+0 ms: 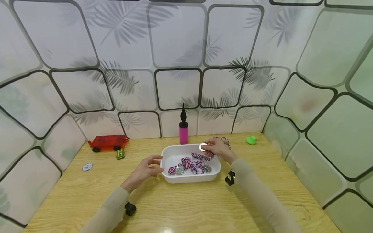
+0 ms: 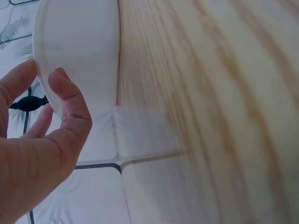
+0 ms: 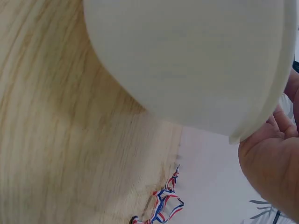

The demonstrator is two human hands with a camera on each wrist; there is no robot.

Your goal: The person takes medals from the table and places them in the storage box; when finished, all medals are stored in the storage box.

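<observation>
A white plastic basin [image 1: 190,179] stands on the table, holding several silver medals [image 1: 179,170] with red, white and blue striped ribbons [image 1: 186,162]. Over its back right rim, my right hand [image 1: 217,148] pinches a medal [image 1: 203,147] whose face glares white; a striped ribbon lies below that hand. My left hand [image 1: 147,166] touches the basin's left end with loosely bent fingers. Seen from the left wrist, the thumb [image 2: 63,86] is by the basin's outer wall [image 2: 79,42]. The right wrist view shows only part of the right hand [image 3: 275,154]; the basin hides its fingertips.
Behind the basin stands a pink hand pump [image 1: 183,132]. More striped ribbon [image 1: 225,141] lies behind my right hand. To the left are a red toy wagon [image 1: 107,142], a small yellow-green toy car [image 1: 120,154] and a round chip [image 1: 87,167]. A green rubber duck [image 1: 251,140] sits back right.
</observation>
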